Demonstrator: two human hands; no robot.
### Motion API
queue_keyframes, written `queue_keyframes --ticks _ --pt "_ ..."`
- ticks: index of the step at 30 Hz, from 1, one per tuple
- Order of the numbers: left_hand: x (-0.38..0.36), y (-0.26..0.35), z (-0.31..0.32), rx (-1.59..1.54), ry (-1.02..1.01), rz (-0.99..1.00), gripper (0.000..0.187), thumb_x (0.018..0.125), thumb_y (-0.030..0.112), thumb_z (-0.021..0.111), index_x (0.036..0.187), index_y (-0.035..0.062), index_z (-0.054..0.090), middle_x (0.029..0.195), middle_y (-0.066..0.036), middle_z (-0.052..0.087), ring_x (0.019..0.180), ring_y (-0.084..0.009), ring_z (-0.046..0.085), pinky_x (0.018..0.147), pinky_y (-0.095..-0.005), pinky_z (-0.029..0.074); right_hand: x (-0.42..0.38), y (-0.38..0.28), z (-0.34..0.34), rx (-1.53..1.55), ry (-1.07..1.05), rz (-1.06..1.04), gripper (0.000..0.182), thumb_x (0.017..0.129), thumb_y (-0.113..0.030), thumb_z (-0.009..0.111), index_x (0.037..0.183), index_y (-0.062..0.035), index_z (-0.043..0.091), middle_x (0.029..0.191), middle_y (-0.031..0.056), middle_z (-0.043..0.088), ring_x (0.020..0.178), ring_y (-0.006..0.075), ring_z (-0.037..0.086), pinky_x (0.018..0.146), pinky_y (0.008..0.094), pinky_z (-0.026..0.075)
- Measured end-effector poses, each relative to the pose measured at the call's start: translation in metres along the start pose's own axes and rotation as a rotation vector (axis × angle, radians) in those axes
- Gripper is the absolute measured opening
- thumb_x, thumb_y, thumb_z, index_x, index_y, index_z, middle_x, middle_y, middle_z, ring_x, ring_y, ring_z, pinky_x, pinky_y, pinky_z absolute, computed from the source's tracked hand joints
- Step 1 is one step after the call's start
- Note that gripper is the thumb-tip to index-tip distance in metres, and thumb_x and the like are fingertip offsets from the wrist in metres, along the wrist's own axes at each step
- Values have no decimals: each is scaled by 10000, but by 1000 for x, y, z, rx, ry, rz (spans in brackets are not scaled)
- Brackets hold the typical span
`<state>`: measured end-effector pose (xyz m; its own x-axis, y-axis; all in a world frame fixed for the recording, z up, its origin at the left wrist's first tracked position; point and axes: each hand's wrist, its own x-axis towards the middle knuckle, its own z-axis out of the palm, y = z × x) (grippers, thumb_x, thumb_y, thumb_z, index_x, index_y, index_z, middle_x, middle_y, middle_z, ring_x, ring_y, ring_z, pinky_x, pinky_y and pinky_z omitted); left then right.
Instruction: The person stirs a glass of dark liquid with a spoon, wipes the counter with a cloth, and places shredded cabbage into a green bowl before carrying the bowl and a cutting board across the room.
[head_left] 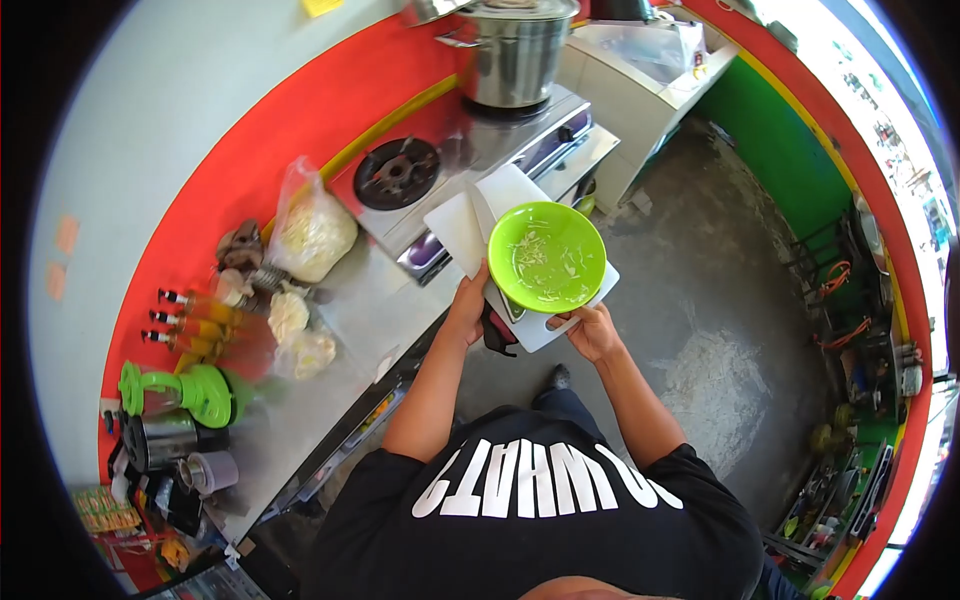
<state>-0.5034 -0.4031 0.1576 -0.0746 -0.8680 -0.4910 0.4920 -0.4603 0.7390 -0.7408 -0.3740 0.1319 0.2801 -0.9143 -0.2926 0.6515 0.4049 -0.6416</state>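
Observation:
A bright green bowl with shredded pale scraps clinging inside rests on a white cutting board. My left hand is closed at the board's left edge, beside the bowl's rim. Its fingers are partly hidden underneath. My right hand grips the near right corner by the handle hole, close under the bowl. Beyond the bowl, the board's far end and a pale flat piece stick out; a knife-like shape lies there, though its handle is not clear.
A gas stove with a big steel pot stands beyond my hands. Along the counter are a bag of shredded food, sauce bottles and a green appliance. Racks line the right wall.

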Motion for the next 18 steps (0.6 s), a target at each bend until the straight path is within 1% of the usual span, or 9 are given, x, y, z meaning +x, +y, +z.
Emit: queue_keyframes --ticks 2,4,6,8,12,14,15,16,18 --pt "23 -11 39 -53 14 11 638 1087 496 554 1523 44 440 1438 -154 603 1280 -273 625 1060 -466 543 4 -41 -19 -57 0 -17 362 1027 44 511 1389 52 513 1297 191 667 1105 330 722 886 449 632" --pt "47 -25 74 -85 -84 42 599 1098 463 547 1522 52 447 1432 -146 607 1269 -266 631 1046 -457 552 10 -79 -44 -89 7 -25 358 1033 25 528 1390 44 514 1295 185 668 1096 318 723 880 436 634" --pt "73 -33 116 -131 -54 83 509 1096 362 546 1484 39 485 1343 -152 659 1189 -276 679 997 -463 579 18 -124 -59 -127 -4 -51 354 1040 6 546 1391 36 515 1293 179 669 1087 305 725 875 423 635" --pt "97 -40 155 -132 -91 90 491 1095 356 542 1478 52 501 1336 -137 666 1173 -269 687 983 -445 585 20 -169 -70 -220 97 -92 331 1051 -31 567 1374 28 526 1278 153 669 1051 278 725 863 408 632" --pt "137 -41 227 -106 -96 109 474 1100 350 534 1471 55 518 1327 -125 674 1156 -262 696 983 -434 588 37 -248 -126 -222 99 -131 358 1075 -77 531 1425 -12 489 1277 139 667 1011 259 731 875 415 632" --pt "163 -40 255 -90 -126 99 473 1102 346 531 1474 54 517 1333 -123 672 1160 -260 695 987 -433 586 40 -290 -133 -245 207 -245 421 1102 -181 514 1492 -52 426 1298 137 652 1026 246 724 878 428 628" --pt "176 -39 271 -65 -163 87 499 1111 379 523 1494 60 501 1358 -115 660 1193 -249 677 1010 -431 573 46 -310 -140 -237 266 -269 550 1103 -245 538 1591 -142 306 1342 161 624 1069 280 704 876 451 615" --pt "189 -37 287 -39 -198 74 525 1120 412 515 1513 66 486 1382 -108 647 1226 -237 659 1033 -429 559 53 -329 -146 -241 259 -273 550 1103 -245 538 1591 -142 306 1342 161 624 1069 280 704 876 451 615" --pt "214 -36 322 -24 -193 73 522 1122 406 512 1511 59 485 1379 -108 648 1228 -240 659 1034 -430 559 62 -369 -152 -317 324 -329 615 1118 -309 518 1647 -223 218 1417 162 592 1090 277 694 904 477 608"
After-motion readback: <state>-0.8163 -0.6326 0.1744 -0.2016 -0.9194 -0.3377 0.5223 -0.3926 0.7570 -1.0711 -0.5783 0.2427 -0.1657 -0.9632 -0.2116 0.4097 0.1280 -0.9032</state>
